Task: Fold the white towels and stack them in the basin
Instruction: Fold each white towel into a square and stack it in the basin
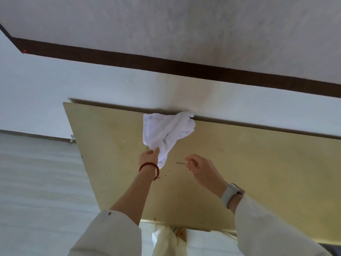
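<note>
A crumpled white towel [167, 133] lies on the tan wooden table [258, 163], near its far edge by the wall. My left hand [149, 156], with a red bead bracelet on the wrist, pinches the towel's near corner. My right hand [200, 168], with a grey watch on the wrist, hovers just right of that corner, fingers curled, and seems to hold a thin dark sliver, apart from the towel. No basin is in view.
The table's far edge meets a white wall [92, 85] with a dark brown band [184, 66]. Pale floor [36, 182] lies to the left of the table. Small crumbs and specks dot the tabletop near my hands.
</note>
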The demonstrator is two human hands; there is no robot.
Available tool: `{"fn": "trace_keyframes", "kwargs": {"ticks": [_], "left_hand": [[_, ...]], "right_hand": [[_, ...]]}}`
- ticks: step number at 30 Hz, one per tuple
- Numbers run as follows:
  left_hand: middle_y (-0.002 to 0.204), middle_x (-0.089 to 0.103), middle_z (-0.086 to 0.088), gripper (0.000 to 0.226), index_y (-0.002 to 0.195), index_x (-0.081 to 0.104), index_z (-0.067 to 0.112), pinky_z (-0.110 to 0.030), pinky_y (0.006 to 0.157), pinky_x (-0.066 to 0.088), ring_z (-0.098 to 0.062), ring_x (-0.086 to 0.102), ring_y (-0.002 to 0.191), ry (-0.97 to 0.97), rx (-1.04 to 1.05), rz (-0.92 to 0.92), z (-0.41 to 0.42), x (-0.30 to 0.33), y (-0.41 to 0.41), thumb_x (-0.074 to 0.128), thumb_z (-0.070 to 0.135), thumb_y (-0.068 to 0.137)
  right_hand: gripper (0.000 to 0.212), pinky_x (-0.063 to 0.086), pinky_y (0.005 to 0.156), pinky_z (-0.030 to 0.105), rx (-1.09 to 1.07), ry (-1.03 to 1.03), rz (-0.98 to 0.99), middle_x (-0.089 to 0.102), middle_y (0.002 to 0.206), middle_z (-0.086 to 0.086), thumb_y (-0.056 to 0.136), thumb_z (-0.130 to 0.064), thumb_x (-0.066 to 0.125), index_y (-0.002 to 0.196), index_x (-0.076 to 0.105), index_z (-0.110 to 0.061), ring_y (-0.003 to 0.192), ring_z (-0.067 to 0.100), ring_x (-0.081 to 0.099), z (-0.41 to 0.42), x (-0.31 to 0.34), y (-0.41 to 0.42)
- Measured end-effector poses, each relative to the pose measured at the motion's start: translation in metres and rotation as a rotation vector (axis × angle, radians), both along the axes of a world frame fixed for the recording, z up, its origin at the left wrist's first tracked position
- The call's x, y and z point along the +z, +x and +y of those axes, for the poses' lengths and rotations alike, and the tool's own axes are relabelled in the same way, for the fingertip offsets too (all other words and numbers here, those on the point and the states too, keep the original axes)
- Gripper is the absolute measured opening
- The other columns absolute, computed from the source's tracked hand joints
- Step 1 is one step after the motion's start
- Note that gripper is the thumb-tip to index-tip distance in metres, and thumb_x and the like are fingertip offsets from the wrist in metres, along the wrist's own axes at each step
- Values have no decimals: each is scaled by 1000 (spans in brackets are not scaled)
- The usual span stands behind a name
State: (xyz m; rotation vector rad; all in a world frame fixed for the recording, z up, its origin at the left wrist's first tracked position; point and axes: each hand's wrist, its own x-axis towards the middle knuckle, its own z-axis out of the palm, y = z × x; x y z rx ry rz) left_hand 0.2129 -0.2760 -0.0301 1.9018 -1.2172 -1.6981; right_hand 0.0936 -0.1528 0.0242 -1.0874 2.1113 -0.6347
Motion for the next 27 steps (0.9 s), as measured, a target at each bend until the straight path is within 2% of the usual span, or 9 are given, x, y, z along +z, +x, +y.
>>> {"fn": "trace_keyframes", "kwargs": {"ticks": [4,7,11,14,17,19,21,24,27], "left_hand": [[59,40,1,26,63,41,13,-23,54,32,-20,38,63,-226,36,-10,-21,15,-8,52,11,86],[68,52,7,9,82,52,17,-15,56,35,-9,47,62,-478,-196,28,-39,49,-5,51,12,88],[90,64,6,20,98,67,12,-9,70,40,-9,56,80,-772,-490,78,-64,100,-7,52,4,88],[75,57,11,22,97,71,13,-15,66,40,-7,53,68,-908,-606,61,-66,134,-12,54,3,86],[65,47,17,21,96,72,15,-14,64,37,-2,47,60,-966,-651,55,-57,160,-16,57,4,86],[72,50,12,22,98,72,14,-13,68,38,-6,50,66,-987,-702,60,-48,175,-22,57,3,86],[81,51,5,23,99,72,15,-11,71,38,-11,51,74,-986,-736,52,-35,189,-32,57,2,87],[81,48,12,23,96,72,18,-6,72,38,-5,50,76,-1018,-700,55,-5,203,-50,58,2,86],[82,52,15,20,87,72,21,-8,74,42,-3,54,79,-1018,-630,28,32,215,-69,59,5,84]], "right_hand": [[27,48,85,30,29,-78,12,67,97,-1,92,-9,42,110,61,-15,94,17,62,-29,3,-13],[35,42,91,25,77,-196,53,58,119,-4,93,-5,40,122,54,-19,110,13,53,-66,20,-22],[59,27,106,25,300,-329,121,33,143,-2,85,5,41,135,39,-25,131,14,30,-110,58,-33],[46,26,109,34,434,-288,173,23,149,2,85,0,47,129,44,-15,135,20,23,-122,81,-43],[41,37,102,35,468,-262,40,34,137,-3,85,-4,54,124,44,-6,127,22,35,-113,98,-55],[43,42,95,30,465,-271,-138,43,119,-14,85,-5,56,123,42,-17,114,16,47,-102,111,-62],[34,45,91,26,465,-287,-243,50,105,-16,84,-5,56,109,45,-25,104,11,53,-90,124,-70],[27,43,68,8,467,-342,-208,55,86,-12,84,-6,59,87,48,-31,77,-1,54,-63,138,-88],[17,37,58,12,454,-346,-230,50,72,-7,83,-7,60,78,51,-21,63,2,46,-26,144,-115]]}}
